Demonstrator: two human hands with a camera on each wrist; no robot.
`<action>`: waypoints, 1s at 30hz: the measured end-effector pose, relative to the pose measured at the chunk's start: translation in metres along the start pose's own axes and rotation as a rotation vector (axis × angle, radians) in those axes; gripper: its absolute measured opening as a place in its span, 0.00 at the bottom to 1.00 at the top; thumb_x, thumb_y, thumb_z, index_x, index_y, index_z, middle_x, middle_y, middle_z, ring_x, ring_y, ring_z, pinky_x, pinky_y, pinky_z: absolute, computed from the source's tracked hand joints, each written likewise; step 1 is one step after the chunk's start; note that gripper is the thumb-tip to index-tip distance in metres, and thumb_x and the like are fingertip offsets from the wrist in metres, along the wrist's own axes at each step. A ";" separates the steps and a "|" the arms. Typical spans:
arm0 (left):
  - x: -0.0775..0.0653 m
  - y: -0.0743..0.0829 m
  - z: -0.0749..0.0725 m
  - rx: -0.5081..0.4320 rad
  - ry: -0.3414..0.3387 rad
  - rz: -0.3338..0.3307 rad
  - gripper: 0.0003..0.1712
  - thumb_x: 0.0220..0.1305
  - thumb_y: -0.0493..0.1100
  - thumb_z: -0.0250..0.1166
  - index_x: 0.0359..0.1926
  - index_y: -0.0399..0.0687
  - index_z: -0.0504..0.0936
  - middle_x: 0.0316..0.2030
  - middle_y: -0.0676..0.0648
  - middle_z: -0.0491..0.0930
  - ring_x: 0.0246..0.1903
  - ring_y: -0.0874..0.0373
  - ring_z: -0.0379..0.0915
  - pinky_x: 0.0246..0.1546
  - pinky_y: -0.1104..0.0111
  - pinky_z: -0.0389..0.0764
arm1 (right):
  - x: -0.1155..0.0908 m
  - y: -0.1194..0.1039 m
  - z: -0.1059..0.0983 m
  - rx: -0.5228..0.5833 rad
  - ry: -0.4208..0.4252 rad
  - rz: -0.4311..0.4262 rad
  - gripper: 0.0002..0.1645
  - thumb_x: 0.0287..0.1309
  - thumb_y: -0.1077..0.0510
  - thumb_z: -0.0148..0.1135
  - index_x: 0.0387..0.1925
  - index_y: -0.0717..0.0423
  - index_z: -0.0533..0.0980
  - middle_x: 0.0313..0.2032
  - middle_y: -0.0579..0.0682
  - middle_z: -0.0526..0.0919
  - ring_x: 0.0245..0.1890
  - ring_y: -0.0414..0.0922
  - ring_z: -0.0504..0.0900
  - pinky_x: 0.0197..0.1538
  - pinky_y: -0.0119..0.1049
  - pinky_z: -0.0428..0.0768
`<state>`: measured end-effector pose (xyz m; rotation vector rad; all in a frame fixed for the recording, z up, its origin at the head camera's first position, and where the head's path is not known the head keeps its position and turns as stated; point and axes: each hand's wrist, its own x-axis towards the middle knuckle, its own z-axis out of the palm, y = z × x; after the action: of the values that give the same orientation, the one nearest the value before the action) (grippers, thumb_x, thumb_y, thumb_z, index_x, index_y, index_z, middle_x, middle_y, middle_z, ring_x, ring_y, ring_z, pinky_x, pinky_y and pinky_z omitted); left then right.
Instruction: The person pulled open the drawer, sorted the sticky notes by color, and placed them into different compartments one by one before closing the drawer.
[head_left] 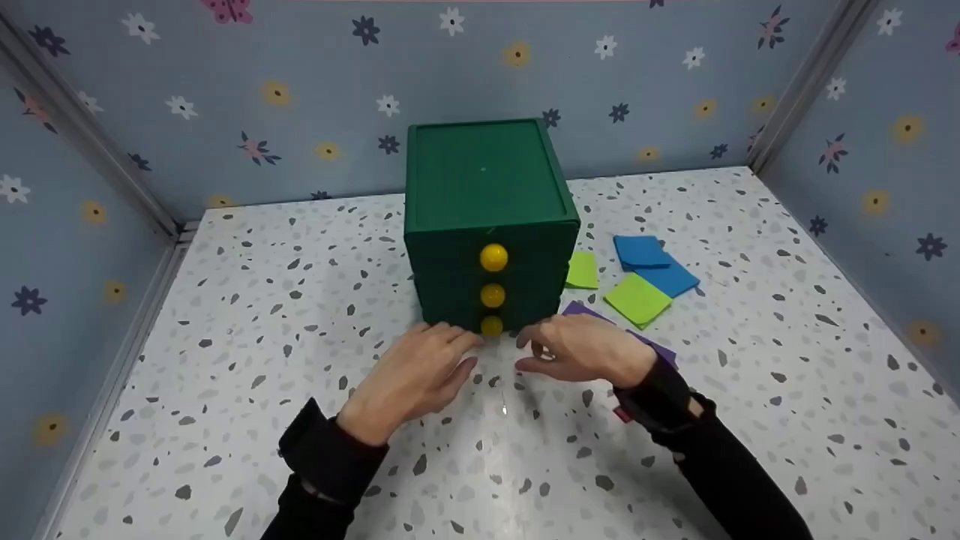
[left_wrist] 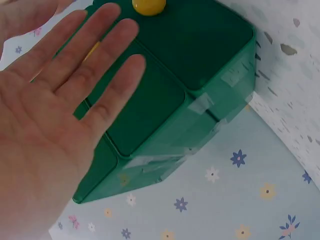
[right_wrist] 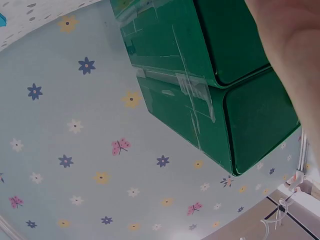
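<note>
A green drawer box (head_left: 484, 172) with three drawers stands against the back wall. Its round yellow knobs run down the front: a top knob (head_left: 493, 257), a middle knob (head_left: 492, 295) and a bottom knob (head_left: 491, 325). My left hand (head_left: 412, 375) is low at the box's front left, fingers extended near the bottom knob. The left wrist view shows its bare palm (left_wrist: 45, 125) and straight fingers. Right of that knob, my right hand (head_left: 589, 346) has loosely bent fingers with nothing visible between them. In the right wrist view only part of this hand (right_wrist: 295, 45) shows, fingers hidden.
Right of the box lie blue sheets (head_left: 671, 277), a lime-green sheet (head_left: 637, 300) and another lime sheet (head_left: 583, 270) partly behind the box. Purple paper (head_left: 656, 349) lies partly under the right hand. Flowered walls (head_left: 300, 45) enclose the speckled table (head_left: 262, 315). Clear tape (right_wrist: 195, 90) crosses the box's side.
</note>
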<state>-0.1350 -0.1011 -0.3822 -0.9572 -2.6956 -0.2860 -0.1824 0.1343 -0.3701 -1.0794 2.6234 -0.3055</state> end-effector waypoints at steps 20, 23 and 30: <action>0.015 -0.041 -0.019 -0.117 0.510 -0.102 0.35 0.68 0.47 0.56 0.71 0.42 0.55 0.71 0.43 0.56 0.69 0.50 0.56 0.70 0.60 0.58 | 0.004 -0.002 -0.004 -0.176 0.555 -0.237 0.31 0.66 0.42 0.52 0.63 0.54 0.62 0.40 0.46 0.81 0.23 0.37 0.74 0.30 0.25 0.76; 0.015 -0.041 -0.020 -0.140 0.501 -0.098 0.35 0.68 0.47 0.55 0.71 0.42 0.55 0.71 0.43 0.55 0.69 0.51 0.57 0.70 0.61 0.59 | 0.005 -0.002 -0.004 -0.174 0.583 -0.218 0.40 0.65 0.42 0.52 0.70 0.54 0.51 0.45 0.47 0.80 0.19 0.35 0.70 0.25 0.22 0.72; 0.013 -0.043 -0.023 -0.180 0.500 -0.070 0.36 0.68 0.45 0.55 0.71 0.40 0.52 0.71 0.42 0.55 0.70 0.52 0.55 0.71 0.64 0.57 | 0.007 -0.003 -0.005 -0.124 0.560 -0.178 0.51 0.65 0.41 0.51 0.74 0.50 0.32 0.52 0.47 0.75 0.22 0.35 0.73 0.27 0.22 0.72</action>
<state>-0.1677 -0.1325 -0.3608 -0.7172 -2.2702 -0.6913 -0.1871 0.1278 -0.3654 -1.4473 3.0633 -0.5603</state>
